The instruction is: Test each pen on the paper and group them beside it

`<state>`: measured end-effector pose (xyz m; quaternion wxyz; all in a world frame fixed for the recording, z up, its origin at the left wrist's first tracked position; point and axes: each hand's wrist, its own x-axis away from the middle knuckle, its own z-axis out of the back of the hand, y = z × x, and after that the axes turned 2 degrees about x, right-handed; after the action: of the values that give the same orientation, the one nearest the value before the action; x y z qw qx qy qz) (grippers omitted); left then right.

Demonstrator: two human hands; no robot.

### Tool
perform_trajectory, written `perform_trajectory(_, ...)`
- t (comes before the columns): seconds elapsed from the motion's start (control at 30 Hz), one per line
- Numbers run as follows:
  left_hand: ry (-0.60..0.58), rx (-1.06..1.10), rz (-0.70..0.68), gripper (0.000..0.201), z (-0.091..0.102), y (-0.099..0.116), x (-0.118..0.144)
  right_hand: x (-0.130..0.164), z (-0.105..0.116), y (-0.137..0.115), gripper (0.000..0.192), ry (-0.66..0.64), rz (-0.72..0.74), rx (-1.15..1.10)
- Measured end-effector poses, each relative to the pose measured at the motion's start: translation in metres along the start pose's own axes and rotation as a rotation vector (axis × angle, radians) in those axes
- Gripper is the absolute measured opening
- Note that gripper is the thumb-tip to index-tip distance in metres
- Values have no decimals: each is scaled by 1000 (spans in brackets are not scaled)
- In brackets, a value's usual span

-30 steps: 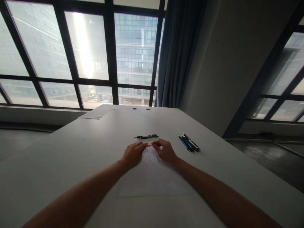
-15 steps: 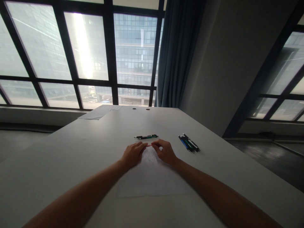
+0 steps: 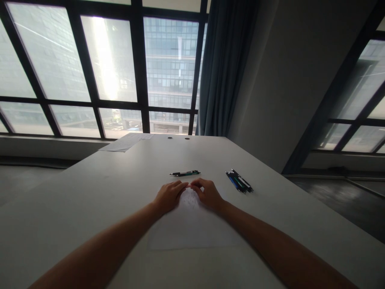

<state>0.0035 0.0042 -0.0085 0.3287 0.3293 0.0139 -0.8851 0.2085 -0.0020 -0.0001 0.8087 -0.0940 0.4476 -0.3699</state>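
Note:
Above the far part of a white sheet of paper [image 3: 192, 233], my left hand [image 3: 171, 195] and my right hand [image 3: 207, 192] meet almost fingertip to fingertip. Both are closed in a pinch on a thin pink stick-like thing [image 3: 189, 186]. Only a short piece of it shows between the fingers, so its kind cannot be made out. Small dark marks cover the paper just below the fingertips. Beyond the hands lie pens [image 3: 185, 173] with black and teal parts, side by side on the table.
To the right, several dark pens [image 3: 240, 181] with blue, green and white parts lie in a bunch. Printed papers [image 3: 120, 143] rest at the white table's [image 3: 144, 154] far left. Two dark round holes are near its far edge, before windows and a blue curtain [image 3: 221, 80].
My right fingertips have shifted slightly left and down, and the gap between the two hands looks a little narrower. The pens and paper stay put.

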Motion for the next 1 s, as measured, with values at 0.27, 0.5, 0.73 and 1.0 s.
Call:
perform_trajectory(0.27,-27,-28,-7,32,0,-1,1,3,4,1,21,-110,34,194)
perform_trajectory(0.5,-25,-26,-15,32,-2,-1,0,2,6,1,24,-152,86,268)
perform_trajectory(0.73,-26,-26,-13,31,-1,1,0,3,7,3,27,-143,97,294)
perform_trajectory(1.0,-15,-26,-28,32,-2,0,0,3,6,3,30,-133,128,324)
